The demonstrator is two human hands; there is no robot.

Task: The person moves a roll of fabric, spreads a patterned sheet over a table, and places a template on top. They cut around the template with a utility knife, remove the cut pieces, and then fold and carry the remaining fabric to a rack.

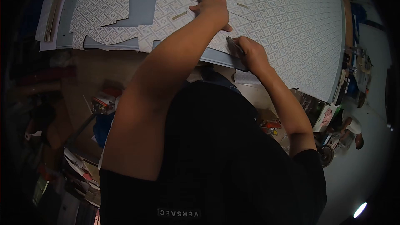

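A pale sheet with a woven geometric pattern (pixel 287 21) covers much of the table. My left hand (pixel 211 7) lies on it, fingers spread and pressing down. Just nearer to me, at the sheet's front edge, my right hand (pixel 254 53) is closed round dark scissors (pixel 236 46). Their blades point up and left toward the sheet below my left hand; the handles are mostly hidden. Two short brownish strips or slots, one on the left (pixel 179 16) and one on the right (pixel 242 5), flank my left hand. Thin dark lines run across the sheet there.
Left on the table lies a patterned offcut (pixel 100 6) with shaped cut-outs, over a grey-blue tabletop (pixel 142 0). Long thin strips (pixel 56 10) are stacked at the far left. Boxes and clutter (pixel 329 114) stand right of the table. A person (pixel 353 128) is at the far right.
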